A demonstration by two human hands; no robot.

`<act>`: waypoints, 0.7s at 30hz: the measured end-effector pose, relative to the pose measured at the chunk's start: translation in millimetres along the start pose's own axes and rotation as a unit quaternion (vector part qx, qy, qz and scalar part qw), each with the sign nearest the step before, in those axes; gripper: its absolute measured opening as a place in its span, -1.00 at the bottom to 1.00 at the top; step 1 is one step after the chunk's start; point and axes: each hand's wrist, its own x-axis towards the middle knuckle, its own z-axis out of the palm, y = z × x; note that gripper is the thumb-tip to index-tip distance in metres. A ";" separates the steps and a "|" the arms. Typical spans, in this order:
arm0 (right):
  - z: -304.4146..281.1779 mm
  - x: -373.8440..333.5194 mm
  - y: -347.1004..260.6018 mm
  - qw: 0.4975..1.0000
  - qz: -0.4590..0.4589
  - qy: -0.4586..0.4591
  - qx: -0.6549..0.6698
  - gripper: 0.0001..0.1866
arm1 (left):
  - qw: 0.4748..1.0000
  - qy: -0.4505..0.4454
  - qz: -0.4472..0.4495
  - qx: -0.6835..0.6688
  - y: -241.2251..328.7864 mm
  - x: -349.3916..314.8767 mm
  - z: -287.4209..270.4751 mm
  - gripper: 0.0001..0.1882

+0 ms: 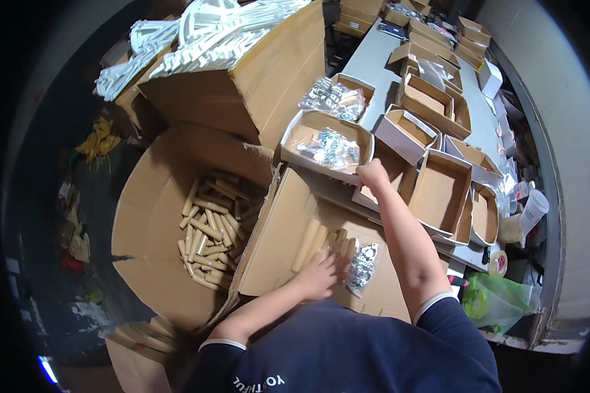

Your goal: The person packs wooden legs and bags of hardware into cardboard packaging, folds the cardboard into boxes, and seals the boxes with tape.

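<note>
Work surface: grey table [367, 56] running away along the wall at the right, lined with open cardboard boxes.
Left hand: lies palm down over the brown tubes [306, 245] in the open carton [390, 295]; fingers partly hidden, so I cannot tell whether they grasp any.
Right hand [372, 173]: arm extended, fingers closed on the near right corner of the white-sided box [294, 149].
White-sided box: at the near end of the table, containing clear bags of metal parts [331, 147].
Open carton: directly before the person; tubes lie beside a clear bag of silvery hardware [362, 268], just right of the left hand [321, 274].
Large carton: at left, adjoining the open carton; curved wall [147, 216], many brown rolls [206, 232] heaped inside.
Upper left: tall carton [285, 72] piled with white parts [223, 36].
Right side: tape roll [497, 264] above a green bag [495, 301].
</note>
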 end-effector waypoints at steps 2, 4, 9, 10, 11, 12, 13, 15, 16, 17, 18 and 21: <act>-19.4 -33.1 -19.4 0.998 -0.008 0.050 -0.044 -0.49 | 0.998 0.011 -0.025 -0.061 1.3 -10.1 4.7 -0.33; -19.9 -32.8 -5.1 0.997 -0.029 0.069 -0.021 -0.53 | 0.959 0.200 -0.106 -0.172 4.4 -14.4 19.2 -0.27; -32.0 -55.6 -0.5 0.915 0.089 -0.068 0.388 -0.70 | 0.913 0.263 -0.235 -0.206 0.3 -25.1 24.9 -0.17; -34.7 -40.9 15.5 0.885 0.097 -0.120 0.439 -0.61 | 0.933 0.197 -0.239 -0.184 4.2 -26.3 15.1 -0.14; -40.9 -29.5 36.3 0.885 0.097 -0.116 0.439 -0.61 | 0.948 0.130 -0.241 -0.161 7.1 -26.9 10.7 -0.12; -41.9 -31.2 44.7 0.840 0.071 -0.144 0.519 -0.58 | 0.964 0.132 -0.222 -0.066 4.2 -32.1 40.1 -0.08; -41.9 -36.5 51.4 0.786 0.044 -0.168 0.594 -0.54 | 0.963 0.134 -0.226 -0.067 2.3 -30.0 60.0 -0.08; -54.4 -91.3 40.7 0.826 0.002 -0.096 0.556 -0.39 | 0.956 0.183 -0.229 0.032 -2.6 -28.9 87.2 -0.05; -63.0 -107.1 50.9 0.837 -0.022 -0.100 0.537 -0.28 | 0.956 0.184 -0.228 0.029 -2.4 -24.9 86.3 -0.05; -71.1 -118.8 64.9 0.840 -0.075 -0.123 0.523 -0.19 | 0.952 0.172 -0.251 0.015 -2.0 -19.5 80.3 -0.07; -75.7 -132.4 76.8 0.837 -0.069 -0.112 0.532 -0.17 | 0.949 0.160 -0.272 0.000 -1.1 -15.6 74.4 -0.09; -84.5 -160.7 100.2 0.844 -0.089 -0.114 0.516 -0.19 | 0.948 0.150 -0.274 -0.065 -0.8 -19.7 59.3 -0.06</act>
